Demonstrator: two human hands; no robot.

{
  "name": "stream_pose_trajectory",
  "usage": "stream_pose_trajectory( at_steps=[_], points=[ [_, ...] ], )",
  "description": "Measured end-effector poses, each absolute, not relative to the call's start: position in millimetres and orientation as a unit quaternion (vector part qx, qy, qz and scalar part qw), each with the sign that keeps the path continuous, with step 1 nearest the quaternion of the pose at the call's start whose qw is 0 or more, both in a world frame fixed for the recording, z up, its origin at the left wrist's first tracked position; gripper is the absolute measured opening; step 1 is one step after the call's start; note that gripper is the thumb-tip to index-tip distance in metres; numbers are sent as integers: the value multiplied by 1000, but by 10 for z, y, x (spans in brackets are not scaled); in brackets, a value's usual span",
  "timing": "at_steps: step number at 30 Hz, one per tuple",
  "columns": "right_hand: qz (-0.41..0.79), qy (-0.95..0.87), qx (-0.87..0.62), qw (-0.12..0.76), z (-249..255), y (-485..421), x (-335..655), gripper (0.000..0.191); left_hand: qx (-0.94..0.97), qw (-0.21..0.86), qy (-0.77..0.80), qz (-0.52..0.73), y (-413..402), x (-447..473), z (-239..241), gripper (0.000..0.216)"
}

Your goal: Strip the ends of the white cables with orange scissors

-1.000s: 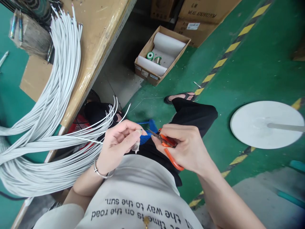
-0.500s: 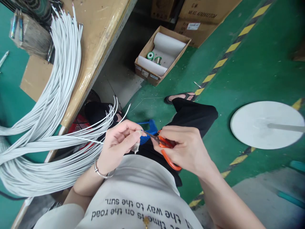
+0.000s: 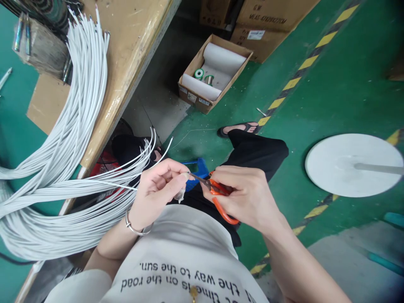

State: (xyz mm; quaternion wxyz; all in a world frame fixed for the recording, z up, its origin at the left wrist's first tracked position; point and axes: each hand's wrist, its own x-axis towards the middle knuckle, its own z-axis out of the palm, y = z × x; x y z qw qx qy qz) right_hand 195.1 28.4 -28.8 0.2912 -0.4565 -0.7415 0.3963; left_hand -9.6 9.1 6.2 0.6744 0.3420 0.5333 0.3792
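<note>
My left hand (image 3: 156,189) is closed in a pinch on the end of a thin white cable (image 3: 113,185) that runs left into a big bundle of white cables (image 3: 57,168). My right hand (image 3: 249,195) grips orange-handled snips (image 3: 217,195), whose dark tips touch the cable end at my left fingertips. Both hands hover above my lap, over black trousers and a blue stool edge (image 3: 197,168).
A wooden workbench (image 3: 126,54) stands at the upper left with the cable bundle draped over it. On the green floor sit an open cardboard box (image 3: 214,73) with solder spools, closed cartons (image 3: 268,21) behind it, and a white round disc (image 3: 353,164) at the right.
The snips have moved slightly left, so their tips now meet the cable end at my left fingers. The left hand has stayed in place.
</note>
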Motion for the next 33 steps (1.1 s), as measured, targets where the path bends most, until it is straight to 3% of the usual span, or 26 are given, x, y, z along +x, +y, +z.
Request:
stream_pose_trajectory(
  at_steps=[14,24,29,33],
  points=[
    [273,-771,-482,315,-365,229,1922,39,343,662,539,392,87,-77,28,15],
    [379,-577,-553,466,-392,154,1613,40,382,617,566,391,102,-42,106,20],
    [330,-407,-603,602,-439,392,1955,47,346,653,562,372,39,-125,25,17],
    [391,-360,-619,579,-468,398,2101,45,314,663,554,394,64,-115,19,17]
  ],
)
